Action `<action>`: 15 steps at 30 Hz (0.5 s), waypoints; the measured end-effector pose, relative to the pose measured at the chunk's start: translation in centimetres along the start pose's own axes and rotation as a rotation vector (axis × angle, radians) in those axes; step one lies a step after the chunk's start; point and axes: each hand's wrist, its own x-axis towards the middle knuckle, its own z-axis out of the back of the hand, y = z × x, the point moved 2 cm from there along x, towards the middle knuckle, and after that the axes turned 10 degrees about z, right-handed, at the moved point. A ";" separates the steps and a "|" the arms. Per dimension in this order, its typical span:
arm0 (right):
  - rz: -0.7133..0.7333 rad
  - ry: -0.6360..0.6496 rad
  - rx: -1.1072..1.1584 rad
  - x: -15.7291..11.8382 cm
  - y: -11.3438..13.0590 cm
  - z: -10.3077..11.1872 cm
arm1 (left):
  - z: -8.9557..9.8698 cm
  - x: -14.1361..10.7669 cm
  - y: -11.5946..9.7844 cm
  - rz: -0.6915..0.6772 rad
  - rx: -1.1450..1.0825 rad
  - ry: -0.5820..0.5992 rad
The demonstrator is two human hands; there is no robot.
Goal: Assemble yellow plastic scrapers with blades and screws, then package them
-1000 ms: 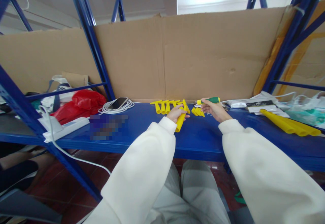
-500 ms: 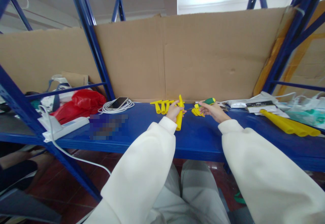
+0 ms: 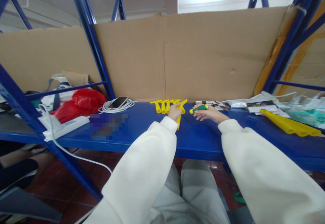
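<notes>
My left hand (image 3: 174,111) is closed around a yellow T-shaped plastic part, whose tubular handle (image 3: 178,123) points down toward me. Its slanted crosspiece (image 3: 183,102) shows above the fingers. In my right hand (image 3: 206,114) is a screwdriver (image 3: 199,108) with a green and yellow handle, its thin shaft directed left at the part. Whether the tip touches the part is too small to tell. Just beyond my left hand, several similar yellow T-shaped parts (image 3: 163,107) lie side by side on the blue shelf (image 3: 142,129).
Several yellow tubes (image 3: 289,124) lie at the right, beside white packets (image 3: 261,105). A phone (image 3: 118,102) rests on a coiled white cable (image 3: 104,108) to the left, near a power strip (image 3: 69,125) and a red bag (image 3: 82,102). Cardboard (image 3: 203,54) walls the back.
The held part has tilted, its crosspiece now leaning right. My right hand has turned the screwdriver handle and shifted it slightly left. Small yellow pieces under that hand no longer show.
</notes>
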 end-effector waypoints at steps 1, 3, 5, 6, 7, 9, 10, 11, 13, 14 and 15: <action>-0.001 0.010 0.002 0.0 0.0 0.0 | 0.0 0.1 0.1 -0.020 0.002 -0.024; -0.009 0.028 0.005 -0.1 -0.1 0.0 | 0.0 0.0 0.1 -0.052 -0.012 -0.059; -0.016 0.041 0.002 0.0 -0.2 0.0 | 0.0 -0.1 0.1 -0.062 -0.020 -0.064; -0.018 0.041 -0.004 0.0 -0.2 0.0 | -0.1 -0.2 0.1 -0.059 -0.008 -0.071; -0.017 0.040 -0.015 0.0 -0.3 0.0 | -0.1 -0.3 0.0 -0.051 0.013 -0.081; -0.011 0.028 -0.044 0.1 -0.3 0.0 | -0.2 -0.4 0.0 -0.032 0.058 -0.101; -0.007 0.021 -0.063 0.1 -0.3 0.0 | -0.2 -0.5 -0.1 -0.027 0.073 -0.109; -0.002 0.015 -0.084 0.2 -0.4 0.1 | -0.2 -0.6 -0.1 -0.025 0.079 -0.115; 0.022 -0.002 -0.130 0.4 -0.5 0.2 | -0.2 -0.6 -0.1 -0.026 0.069 -0.118; 0.034 -0.010 -0.155 0.5 -0.6 0.3 | -0.2 -0.5 0.0 -0.023 0.061 -0.116; 0.045 -0.018 -0.182 0.6 -0.8 0.4 | -0.2 -0.4 0.1 -0.016 0.054 -0.112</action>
